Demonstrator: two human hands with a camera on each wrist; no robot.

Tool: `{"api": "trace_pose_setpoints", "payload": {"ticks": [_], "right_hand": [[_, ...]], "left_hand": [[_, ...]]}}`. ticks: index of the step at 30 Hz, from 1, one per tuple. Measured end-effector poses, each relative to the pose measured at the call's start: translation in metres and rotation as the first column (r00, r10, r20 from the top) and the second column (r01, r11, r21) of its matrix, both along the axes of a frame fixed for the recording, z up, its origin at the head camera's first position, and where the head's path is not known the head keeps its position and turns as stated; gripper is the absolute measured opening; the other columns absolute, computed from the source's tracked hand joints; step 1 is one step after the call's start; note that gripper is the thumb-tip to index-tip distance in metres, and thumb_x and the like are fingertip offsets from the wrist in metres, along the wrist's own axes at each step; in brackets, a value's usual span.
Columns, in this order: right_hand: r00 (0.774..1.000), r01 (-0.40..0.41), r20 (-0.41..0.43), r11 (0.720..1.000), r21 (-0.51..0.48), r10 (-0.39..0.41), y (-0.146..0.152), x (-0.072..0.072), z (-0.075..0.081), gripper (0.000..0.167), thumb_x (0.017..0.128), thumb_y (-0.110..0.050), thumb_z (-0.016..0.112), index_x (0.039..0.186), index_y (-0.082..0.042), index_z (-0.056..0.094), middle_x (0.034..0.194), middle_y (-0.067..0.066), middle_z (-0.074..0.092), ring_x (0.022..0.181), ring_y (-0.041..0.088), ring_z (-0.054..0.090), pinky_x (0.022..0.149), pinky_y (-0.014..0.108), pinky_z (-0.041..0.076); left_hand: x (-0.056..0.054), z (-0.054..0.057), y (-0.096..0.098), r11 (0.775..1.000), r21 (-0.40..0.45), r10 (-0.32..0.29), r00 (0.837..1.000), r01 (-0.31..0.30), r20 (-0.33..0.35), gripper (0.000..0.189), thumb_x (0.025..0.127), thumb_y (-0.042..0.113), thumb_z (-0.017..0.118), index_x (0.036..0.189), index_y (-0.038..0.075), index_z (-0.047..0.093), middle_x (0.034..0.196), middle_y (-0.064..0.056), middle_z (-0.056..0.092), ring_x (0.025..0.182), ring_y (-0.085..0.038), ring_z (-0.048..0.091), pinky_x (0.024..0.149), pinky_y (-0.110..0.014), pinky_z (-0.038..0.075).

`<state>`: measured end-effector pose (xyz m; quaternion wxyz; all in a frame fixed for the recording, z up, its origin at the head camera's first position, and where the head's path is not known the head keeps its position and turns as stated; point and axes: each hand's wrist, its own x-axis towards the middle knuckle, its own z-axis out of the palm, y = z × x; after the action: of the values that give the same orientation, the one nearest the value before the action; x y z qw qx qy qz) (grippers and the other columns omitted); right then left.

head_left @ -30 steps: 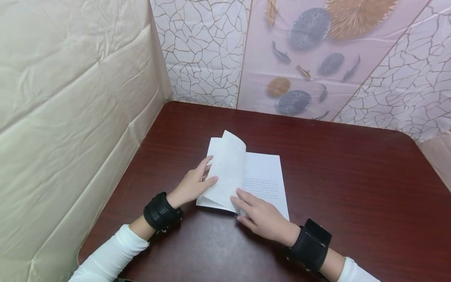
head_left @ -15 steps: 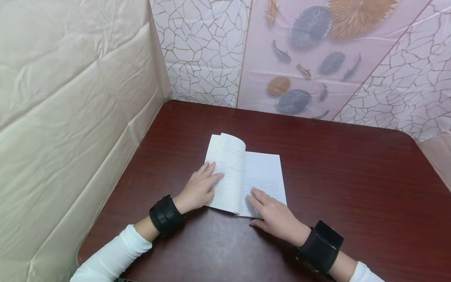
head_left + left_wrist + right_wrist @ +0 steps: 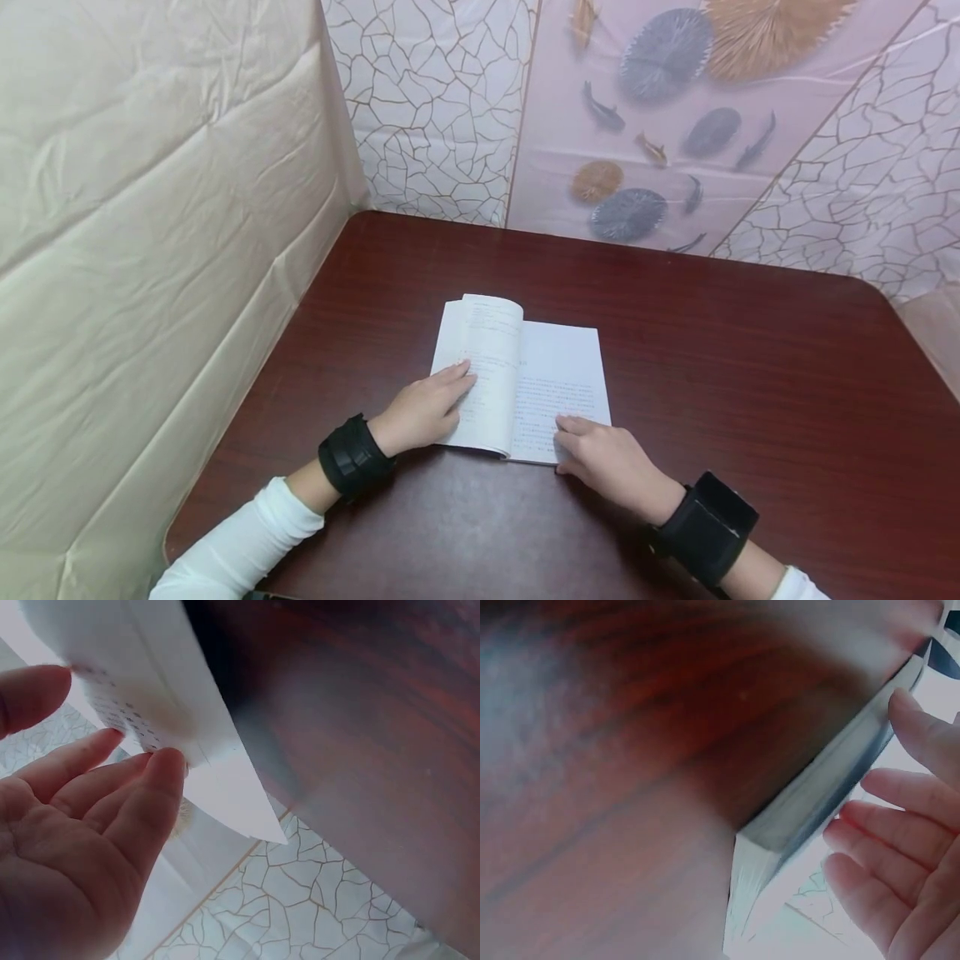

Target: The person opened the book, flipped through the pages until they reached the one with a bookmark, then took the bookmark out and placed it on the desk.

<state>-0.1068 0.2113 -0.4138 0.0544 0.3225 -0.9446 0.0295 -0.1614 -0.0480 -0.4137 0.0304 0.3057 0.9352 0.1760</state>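
Observation:
An open book [image 3: 558,358] lies on the table, with printed text on its right page. Several left-hand leaves [image 3: 491,342] bow up near the spine. My left hand [image 3: 423,408] rests on the left page, its fingers extended across the paper. The left wrist view shows those fingertips [image 3: 166,769] against the printed sheet [image 3: 150,675]. At the book's lower right corner is my right hand [image 3: 611,462], with its fingers over the right page. In the right wrist view the thumb [image 3: 907,712] is by the thick page edge [image 3: 802,787] and the fingers are loosely bent.
The dark red-brown table [image 3: 750,375] extends around the book, mostly to the right. A cream cloth wall [image 3: 187,208] runs along the left side. Behind the table hangs a patterned sheet [image 3: 435,108]. Each wrist wears a black band [image 3: 356,458].
The lifted leaves have come down onto the left side. My left hand has moved onto the left page. My right hand has slid right from the spine to the lower right corner.

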Motion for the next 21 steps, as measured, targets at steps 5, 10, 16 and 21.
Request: {"api": "trace_pose_setpoints", "payload": {"ticks": [5, 10, 16, 21], "right_hand": [[0.999, 0.004, 0.052, 1.000, 0.000, -0.004, 0.0021, -0.0007, 0.0029, 0.013, 0.071, -0.023, 0.072, 0.077, -0.015, 0.063, 0.106, 0.008, 0.064, 0.097, 0.019, 0.062, 0.066, 0.031, 0.051], [0.998, -0.011, 0.057, 1.000, -0.007, 0.011, 0.0034, -0.0009, 0.0041, 0.011, 0.073, -0.022, 0.070, 0.071, -0.017, 0.061, 0.106, 0.008, 0.065, 0.095, 0.018, 0.063, 0.062, 0.030, 0.050], [0.999, -0.019, 0.050, 1.000, -0.016, 0.020, 0.0049, -0.0005, 0.0037, 0.010, 0.073, -0.018, 0.070, 0.069, -0.017, 0.061, 0.104, 0.008, 0.065, 0.090, 0.018, 0.064, 0.057, 0.027, 0.049], [1.000, -0.024, 0.014, 1.000, 0.016, 0.024, 0.0074, 0.0006, 0.0024, 0.008, 0.072, -0.018, 0.071, 0.072, -0.015, 0.064, 0.101, 0.006, 0.066, 0.082, 0.015, 0.065, 0.052, 0.023, 0.047]], "left_hand": [[0.0005, 0.0013, -0.0004, 1.000, 0.003, 0.005, 1.000, -0.005, -0.008, 0.042, 0.085, 0.017, 0.052, 0.125, 0.003, 0.050, 0.134, -0.012, 0.043, 0.124, -0.021, 0.041, 0.097, -0.037, 0.038], [0.0001, 0.0020, 0.0001, 1.000, -0.014, 0.013, 1.000, -0.013, -0.011, 0.043, 0.085, 0.023, 0.053, 0.124, 0.004, 0.051, 0.133, -0.012, 0.045, 0.123, -0.021, 0.043, 0.095, -0.038, 0.039], [0.0003, 0.0011, 0.0007, 1.000, -0.023, 0.021, 1.000, -0.021, -0.011, 0.043, 0.086, 0.024, 0.052, 0.124, 0.004, 0.051, 0.133, -0.011, 0.045, 0.123, -0.021, 0.043, 0.096, -0.037, 0.039], [-0.0001, 0.0001, 0.0008, 0.999, -0.028, 0.022, 1.000, -0.022, -0.014, 0.043, 0.086, 0.024, 0.053, 0.124, 0.005, 0.051, 0.133, -0.011, 0.045, 0.123, -0.020, 0.043, 0.096, -0.037, 0.039]]}}
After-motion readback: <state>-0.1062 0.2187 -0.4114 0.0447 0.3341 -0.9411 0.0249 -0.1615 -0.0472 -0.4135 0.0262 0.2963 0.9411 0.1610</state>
